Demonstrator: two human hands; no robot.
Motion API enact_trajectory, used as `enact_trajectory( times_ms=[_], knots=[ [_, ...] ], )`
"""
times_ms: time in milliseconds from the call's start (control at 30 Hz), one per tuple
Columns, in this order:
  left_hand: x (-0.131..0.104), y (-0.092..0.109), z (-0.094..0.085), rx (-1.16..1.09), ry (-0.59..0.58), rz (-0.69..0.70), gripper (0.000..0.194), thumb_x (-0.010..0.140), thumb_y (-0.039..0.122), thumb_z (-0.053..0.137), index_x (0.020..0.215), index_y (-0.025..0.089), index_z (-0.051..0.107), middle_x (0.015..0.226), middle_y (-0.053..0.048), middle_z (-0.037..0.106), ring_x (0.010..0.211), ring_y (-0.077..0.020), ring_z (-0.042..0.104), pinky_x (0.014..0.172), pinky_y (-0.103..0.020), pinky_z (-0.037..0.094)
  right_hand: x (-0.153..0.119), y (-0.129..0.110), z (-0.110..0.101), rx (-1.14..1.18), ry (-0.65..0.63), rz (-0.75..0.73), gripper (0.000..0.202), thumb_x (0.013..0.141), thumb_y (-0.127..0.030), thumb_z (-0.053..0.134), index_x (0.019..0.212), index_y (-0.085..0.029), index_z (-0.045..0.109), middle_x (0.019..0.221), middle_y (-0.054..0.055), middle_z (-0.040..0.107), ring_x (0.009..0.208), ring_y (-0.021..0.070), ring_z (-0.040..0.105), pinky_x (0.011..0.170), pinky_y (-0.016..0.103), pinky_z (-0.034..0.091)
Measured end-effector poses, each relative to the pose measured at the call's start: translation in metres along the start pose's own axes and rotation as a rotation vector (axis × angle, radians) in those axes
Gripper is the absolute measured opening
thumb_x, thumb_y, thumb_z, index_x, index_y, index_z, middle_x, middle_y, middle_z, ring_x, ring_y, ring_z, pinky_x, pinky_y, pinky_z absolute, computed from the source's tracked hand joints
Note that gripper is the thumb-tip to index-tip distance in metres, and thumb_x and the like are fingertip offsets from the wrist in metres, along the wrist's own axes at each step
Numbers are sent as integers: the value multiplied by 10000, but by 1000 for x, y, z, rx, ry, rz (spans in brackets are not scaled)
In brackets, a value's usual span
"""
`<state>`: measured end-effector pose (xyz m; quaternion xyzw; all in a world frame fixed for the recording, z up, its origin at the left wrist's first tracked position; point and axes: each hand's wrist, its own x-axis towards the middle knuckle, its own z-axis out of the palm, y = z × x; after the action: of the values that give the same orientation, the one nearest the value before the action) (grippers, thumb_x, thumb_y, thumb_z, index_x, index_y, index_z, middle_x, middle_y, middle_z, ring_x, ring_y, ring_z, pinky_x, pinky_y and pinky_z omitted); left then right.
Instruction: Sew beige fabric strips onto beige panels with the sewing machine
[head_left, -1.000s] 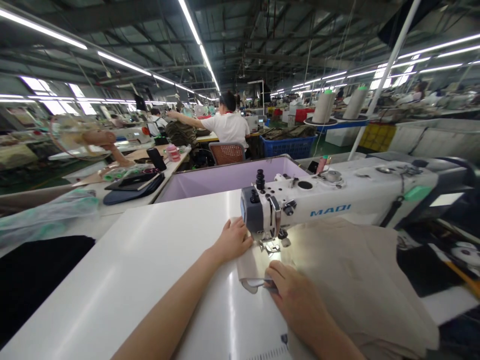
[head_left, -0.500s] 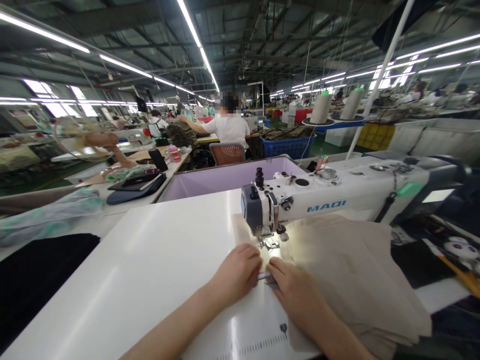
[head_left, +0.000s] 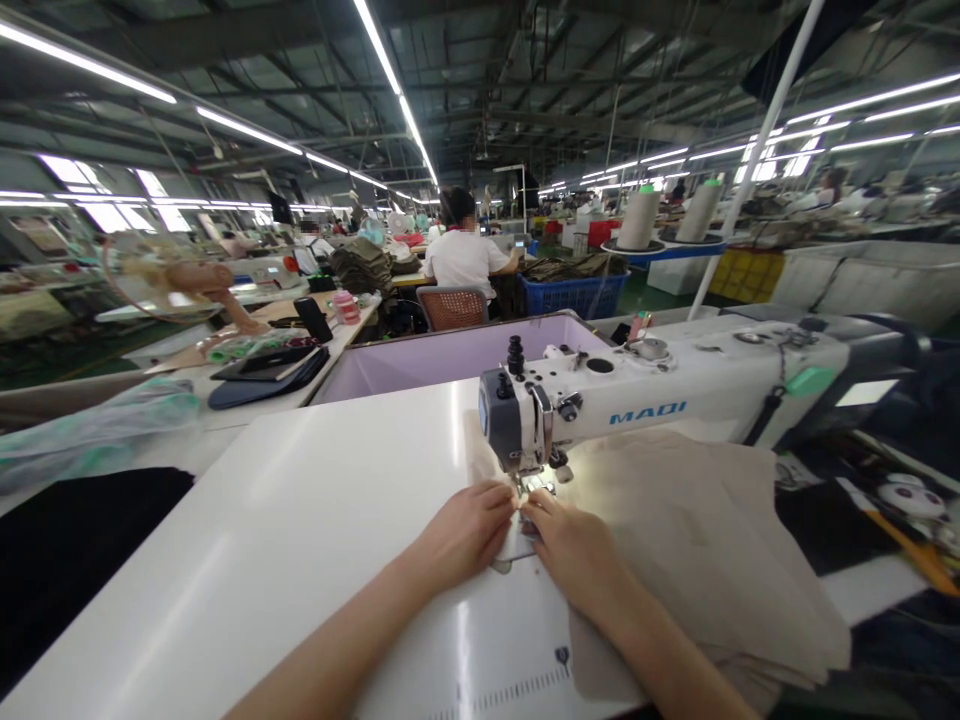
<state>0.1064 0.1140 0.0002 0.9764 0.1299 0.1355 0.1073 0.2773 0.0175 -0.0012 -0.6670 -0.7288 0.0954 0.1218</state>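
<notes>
We see beige fabric point(head_left: 690, 530) spreading right of our right hand point(head_left: 574, 545), under the sewing machine point(head_left: 660, 390). That hand and our left hand point(head_left: 469, 530) pinch its edge before the needle area; our fingers hide the exact grip. Beyond them, a purple-lined bin point(head_left: 450, 360) is partly blocked.

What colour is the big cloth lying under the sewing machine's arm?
Plain beige: the cloth shows best in the head view, to the right of the needle area.
</notes>
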Motion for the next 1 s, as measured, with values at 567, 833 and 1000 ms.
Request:
enact_trajectory(
  times_ms=[567, 833, 1000],
  knots=[
    [-6, -13, 12, 41, 114, -135, 338, 1001, 205, 460, 1310, 197, 596, 1325, -101, 643, 1228, -246, 592, 1063, -438, 501, -14, 1, 9, 3, 57, 23, 213, 902, -87, 587, 1037, -222, 680, 1142, 24, 704, 949, 216, 691, 780, 297, 504],
    [-4, -12, 10, 92, 72, -136, 328, 1002, 203, 464, 1298, 184, 605, 1343, -104, 642, 1249, -257, 585, 1081, -450, 498, -14, 1, 8, 22, 55, 29, 219, 890, -76, 592, 1039, -212, 677, 1133, 26, 700, 953, 214, 694, 772, 296, 507],
    [-5, -13, 12, 126, 84, -171, 327, 991, 205, 481, 1296, 183, 597, 1324, -106, 641, 1243, -263, 580, 1070, -448, 502, -14, -1, 8, 9, 34, 50, 245, 868, -64, 596, 1044, -214, 678, 1127, 17, 703, 932, 216, 700, 744, 293, 501]
  ],
)
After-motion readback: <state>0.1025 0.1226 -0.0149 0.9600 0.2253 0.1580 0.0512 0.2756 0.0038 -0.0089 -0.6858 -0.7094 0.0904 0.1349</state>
